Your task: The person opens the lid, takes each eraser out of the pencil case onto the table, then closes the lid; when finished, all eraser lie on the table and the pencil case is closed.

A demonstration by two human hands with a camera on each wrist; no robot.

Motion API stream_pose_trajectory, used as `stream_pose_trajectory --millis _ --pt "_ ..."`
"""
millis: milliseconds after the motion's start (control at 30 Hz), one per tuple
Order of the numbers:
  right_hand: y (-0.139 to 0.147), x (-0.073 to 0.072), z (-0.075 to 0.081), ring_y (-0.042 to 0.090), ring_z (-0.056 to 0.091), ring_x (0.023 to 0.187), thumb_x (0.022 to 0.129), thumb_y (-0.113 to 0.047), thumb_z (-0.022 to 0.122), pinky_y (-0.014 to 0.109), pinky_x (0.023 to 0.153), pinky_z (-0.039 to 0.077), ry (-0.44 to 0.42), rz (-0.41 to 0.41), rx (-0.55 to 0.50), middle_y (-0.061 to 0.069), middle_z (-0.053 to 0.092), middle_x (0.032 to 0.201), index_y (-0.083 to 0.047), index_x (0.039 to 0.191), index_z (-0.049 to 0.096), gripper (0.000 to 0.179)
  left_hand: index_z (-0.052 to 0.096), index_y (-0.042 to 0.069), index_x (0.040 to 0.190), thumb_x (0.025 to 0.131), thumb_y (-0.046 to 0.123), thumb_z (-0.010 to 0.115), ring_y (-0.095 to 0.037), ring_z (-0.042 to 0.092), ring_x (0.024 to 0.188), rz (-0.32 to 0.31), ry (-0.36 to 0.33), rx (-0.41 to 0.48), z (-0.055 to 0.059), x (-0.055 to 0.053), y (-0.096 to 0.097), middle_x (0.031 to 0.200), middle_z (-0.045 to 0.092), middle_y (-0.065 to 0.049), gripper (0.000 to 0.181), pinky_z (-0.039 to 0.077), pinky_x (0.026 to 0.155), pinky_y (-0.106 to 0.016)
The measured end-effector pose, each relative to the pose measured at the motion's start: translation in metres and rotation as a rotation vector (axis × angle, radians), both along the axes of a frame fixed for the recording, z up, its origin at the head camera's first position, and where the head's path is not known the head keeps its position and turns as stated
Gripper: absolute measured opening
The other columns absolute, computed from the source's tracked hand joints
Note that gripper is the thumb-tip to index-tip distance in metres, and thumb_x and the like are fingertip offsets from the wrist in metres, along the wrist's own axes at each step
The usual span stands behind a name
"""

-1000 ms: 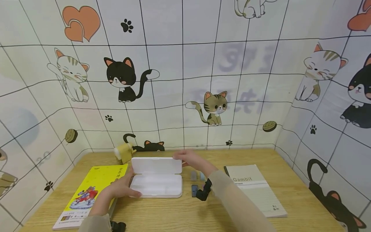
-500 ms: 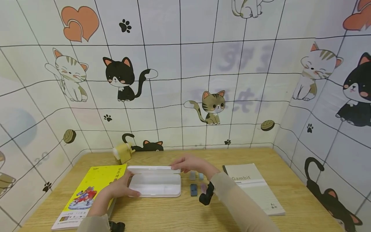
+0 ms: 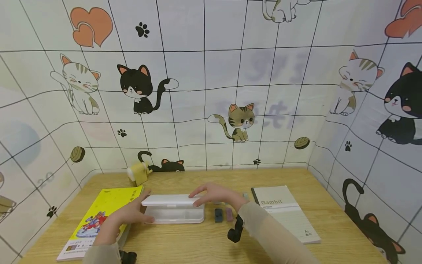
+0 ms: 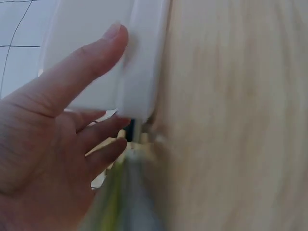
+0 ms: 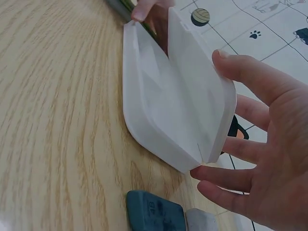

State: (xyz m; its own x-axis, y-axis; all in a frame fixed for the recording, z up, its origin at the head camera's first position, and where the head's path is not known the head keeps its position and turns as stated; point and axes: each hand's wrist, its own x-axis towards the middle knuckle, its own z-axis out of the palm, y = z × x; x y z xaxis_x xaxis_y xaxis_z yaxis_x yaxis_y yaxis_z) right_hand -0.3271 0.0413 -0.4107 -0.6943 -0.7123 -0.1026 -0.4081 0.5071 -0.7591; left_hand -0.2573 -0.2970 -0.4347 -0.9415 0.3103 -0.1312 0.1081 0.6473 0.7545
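A white plastic pencil case [image 3: 174, 217] lies on the table, its hinged lid [image 3: 168, 200] tilted partway down over the compartments. My left hand [image 3: 130, 212] holds the case's left end, thumb toward the front corner and fingers at the back. In the left wrist view the thumb reaches over the white case [image 4: 142, 62]. At the other end, my right hand [image 3: 215, 196] grips the lid's right side. The right wrist view has the thumb on the lid's edge and fingers behind the lid [image 5: 202, 86]. Beside the case lie a dark blue eraser [image 5: 156, 211] and a pinkish eraser [image 3: 229, 214].
A thick yellow book [image 3: 108, 201] lies left of the case, near my left forearm. A notebook marked Gambit [image 3: 287, 216] is on the right. Behind the book stands a small yellow and white object [image 3: 139, 173]. A cat-patterned cloth [image 3: 204, 91] surrounds the table [image 3: 184, 245].
My right hand has brought the lid from upright forward and down over the case. The left hand has stayed at the left end. The view has shifted slightly.
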Motion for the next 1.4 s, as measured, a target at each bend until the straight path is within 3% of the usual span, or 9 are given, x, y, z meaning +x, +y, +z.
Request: stream_pose_trajectory --millis 100,233,367,467,700,833,1100,1267,1400 --pt "0.0 0.0 -0.001 0.018 0.047 0.127 0.081 -0.038 0.077 0.043 0.102 0.04 0.016 0.008 -0.002 -0.011 0.059 0.129 -0.034 0.113 0.071 0.033 0.013 -0.001 0.153 0.076 0.024 0.084 -0.05 0.02 0.138 -0.04 0.052 -0.021 0.012 0.002 -0.003 0.154 0.02 -0.03 0.108 0.023 0.106 -0.066" --pt "0.0 0.0 -0.002 0.018 0.048 0.126 0.082 -0.036 0.077 0.042 0.1 0.042 0.041 0.027 -0.001 -0.01 0.059 0.13 -0.031 0.116 0.07 0.035 0.025 0.003 0.153 0.079 0.027 0.08 -0.05 0.019 0.138 -0.071 0.094 -0.078 0.033 0.007 -0.006 0.155 0.023 -0.026 0.095 0.026 0.105 -0.066" --pt "-0.001 0.003 -0.003 0.022 0.049 0.125 0.082 -0.037 0.077 0.043 0.101 0.042 0.05 0.041 0.013 -0.01 0.057 0.131 -0.031 0.118 0.069 0.037 0.041 0.012 0.148 0.084 0.035 0.075 -0.046 0.028 0.137 -0.087 0.116 -0.139 0.046 0.011 -0.012 0.151 0.035 -0.021 0.076 0.033 0.102 -0.063" --pt "-0.001 0.009 -0.005 0.023 0.049 0.124 0.081 -0.038 0.078 0.044 0.101 0.042 0.048 0.029 0.019 -0.012 0.057 0.13 -0.03 0.118 0.069 0.039 0.048 0.013 0.144 0.086 0.04 0.072 -0.045 0.034 0.134 -0.127 0.144 -0.147 0.051 0.01 -0.013 0.146 0.044 -0.017 0.067 0.036 0.1 -0.063" --pt "-0.001 0.016 -0.015 0.019 0.048 0.125 0.081 -0.029 0.08 0.037 0.099 0.043 0.078 0.022 -0.043 0.0 0.054 0.138 -0.022 0.12 0.069 0.042 0.045 0.011 0.146 0.086 0.038 0.072 -0.045 0.031 0.136 -0.203 0.125 -0.108 0.046 -0.004 -0.006 0.147 0.043 -0.015 0.071 0.032 0.101 -0.066" --pt "0.0 0.017 -0.02 0.025 0.043 0.132 0.081 -0.028 0.08 0.034 0.099 0.044 0.096 0.034 -0.061 0.01 0.046 0.145 -0.018 0.124 0.067 0.046 0.048 0.017 0.144 0.081 0.043 0.076 -0.044 0.034 0.135 -0.213 0.13 -0.184 0.04 -0.012 0.002 0.148 0.042 -0.015 0.074 0.032 0.102 -0.065" --pt "-0.001 0.018 -0.024 0.026 0.037 0.136 0.08 -0.033 0.08 0.039 0.105 0.039 0.168 0.016 -0.002 0.007 0.045 0.147 -0.022 0.126 0.066 0.049 0.053 0.016 0.141 0.076 0.043 0.08 -0.047 0.032 0.134 -0.287 0.116 -0.284 0.03 -0.022 0.011 0.148 0.039 -0.021 0.075 0.028 0.103 -0.067" --pt "-0.001 0.02 -0.026 0.024 0.038 0.136 0.079 -0.034 0.081 0.041 0.108 0.036 0.202 0.006 0.018 0.005 0.046 0.146 -0.023 0.125 0.067 0.05 0.054 0.017 0.14 0.075 0.045 0.08 -0.048 0.035 0.132 -0.338 0.15 -0.339 0.024 -0.026 0.012 0.147 0.04 -0.023 0.076 0.029 0.103 -0.066" --pt "-0.001 0.023 -0.026 0.024 0.036 0.137 0.079 -0.035 0.081 0.043 0.109 0.034 0.212 0.007 0.026 0.004 0.045 0.147 -0.024 0.126 0.066 0.051 0.054 0.017 0.14 0.074 0.045 0.08 -0.048 0.036 0.131 -0.341 0.177 -0.362 0.021 -0.026 0.012 0.146 0.041 -0.024 0.076 0.031 0.102 -0.065"
